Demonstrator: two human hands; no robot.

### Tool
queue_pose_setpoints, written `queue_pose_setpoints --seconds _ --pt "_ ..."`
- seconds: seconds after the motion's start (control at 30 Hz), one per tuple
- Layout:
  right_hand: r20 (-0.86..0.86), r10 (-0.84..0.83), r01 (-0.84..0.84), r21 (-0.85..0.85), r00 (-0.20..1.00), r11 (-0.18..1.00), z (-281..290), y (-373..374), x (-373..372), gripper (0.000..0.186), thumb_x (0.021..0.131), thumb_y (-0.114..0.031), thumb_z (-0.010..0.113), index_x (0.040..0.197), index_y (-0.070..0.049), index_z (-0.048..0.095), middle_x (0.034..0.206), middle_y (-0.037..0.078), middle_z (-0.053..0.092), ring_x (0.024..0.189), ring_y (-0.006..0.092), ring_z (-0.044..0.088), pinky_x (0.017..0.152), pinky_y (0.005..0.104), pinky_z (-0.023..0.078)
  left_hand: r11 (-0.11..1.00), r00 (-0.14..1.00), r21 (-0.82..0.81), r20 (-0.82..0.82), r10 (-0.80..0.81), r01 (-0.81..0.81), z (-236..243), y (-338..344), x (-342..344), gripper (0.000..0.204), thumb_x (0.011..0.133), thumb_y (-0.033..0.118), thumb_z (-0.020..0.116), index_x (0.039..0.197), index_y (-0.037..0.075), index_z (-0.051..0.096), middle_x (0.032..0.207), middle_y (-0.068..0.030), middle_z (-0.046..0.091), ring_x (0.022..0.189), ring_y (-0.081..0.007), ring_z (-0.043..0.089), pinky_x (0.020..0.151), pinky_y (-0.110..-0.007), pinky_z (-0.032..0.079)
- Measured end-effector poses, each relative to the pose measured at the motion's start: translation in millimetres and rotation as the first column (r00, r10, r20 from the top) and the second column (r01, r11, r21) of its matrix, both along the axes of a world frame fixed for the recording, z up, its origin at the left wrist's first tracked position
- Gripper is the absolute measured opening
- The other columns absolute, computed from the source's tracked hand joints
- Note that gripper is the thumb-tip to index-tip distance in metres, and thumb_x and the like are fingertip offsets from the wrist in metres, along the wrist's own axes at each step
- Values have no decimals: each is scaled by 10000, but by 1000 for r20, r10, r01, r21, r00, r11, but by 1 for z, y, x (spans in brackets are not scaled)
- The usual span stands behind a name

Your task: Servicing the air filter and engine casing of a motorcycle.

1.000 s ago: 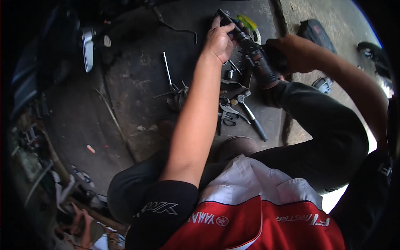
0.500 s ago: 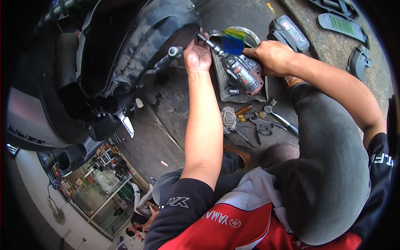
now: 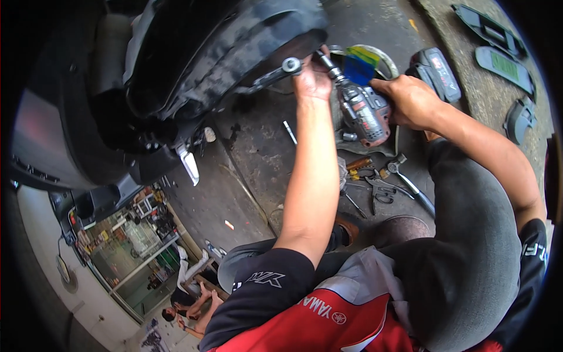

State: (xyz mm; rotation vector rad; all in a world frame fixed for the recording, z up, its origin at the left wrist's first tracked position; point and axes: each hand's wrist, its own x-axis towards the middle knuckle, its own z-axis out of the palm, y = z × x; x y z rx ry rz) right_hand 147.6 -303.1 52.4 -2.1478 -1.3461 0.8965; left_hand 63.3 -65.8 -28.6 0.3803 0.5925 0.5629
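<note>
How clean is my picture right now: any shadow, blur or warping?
Head view: drill fairly sharp and lit; head view: motorbike partly lost in dark shadow; head view: corners black, straight edges bowing toward the rim.

The left arm reaches well forward, its bare forearm [image 3: 311,170] almost straight. The left hand [image 3: 315,81] lies palm up with little bend at the wrist [image 3: 314,102]; its fingertips are in shadow and hard to make out. The right arm bends at the elbow [image 3: 529,214], its forearm slanting inward past the raised right knee [image 3: 478,223]. The right hand [image 3: 413,101] is curled in a grip, back upward, one digit pointing toward the left hand.
</note>
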Motion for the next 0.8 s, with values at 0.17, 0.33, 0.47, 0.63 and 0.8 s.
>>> queue_pose_setpoints --seconds 0.17,0.33,0.47,0.63,0.8 --pt "-93 4 -5 -4 996 1000 13 3 -2 676 635 -45 776 1286 -10 598 947 273 691 955 423 677 847 473 545 988 1000 -155 -28 4 -8 -3 0 -5 243 960 32 534 1166 -96 546 1088 -213 626 970 -296 639 865 -391 583" --pt "-7 26 -26 -6 1000 1000 11 4 -5 591 655 -53 769 1225 -55 618 898 263 690 894 434 678 815 478 548 996 989 -30 127 -82 86 9 -7 -10 232 954 22 593 1185 12 600 1141 -123 644 1001 -248 626 847 -374 588" --pt "-1 10 -10 8 1000 1000 8 8 -10 528 661 -49 756 1169 -15 618 900 268 686 900 434 675 806 473 546 999 992 -6 112 -52 53 19 -9 -10 211 983 82 588 1183 17 602 1172 -107 643 1048 -233 610 889 -398 588" --pt "-60 -1 6 87 998 996 8 15 -13 503 642 -8 750 1123 22 605 903 283 679 917 436 670 809 466 544 997 995 72 94 -31 24 19 -9 -10 277 998 241 615 1191 43 598 1176 -101 639 1047 -238 616 910 -420 581" --pt "-211 -52 73 92 976 993 3 23 -28 448 651 7 707 1090 19 617 892 281 673 907 453 663 824 473 537 991 985 66 120 -124 117 23 -5 -18 342 1013 310 572 1238 53 594 1169 -117 662 1051 -270 651 933 -474 570"
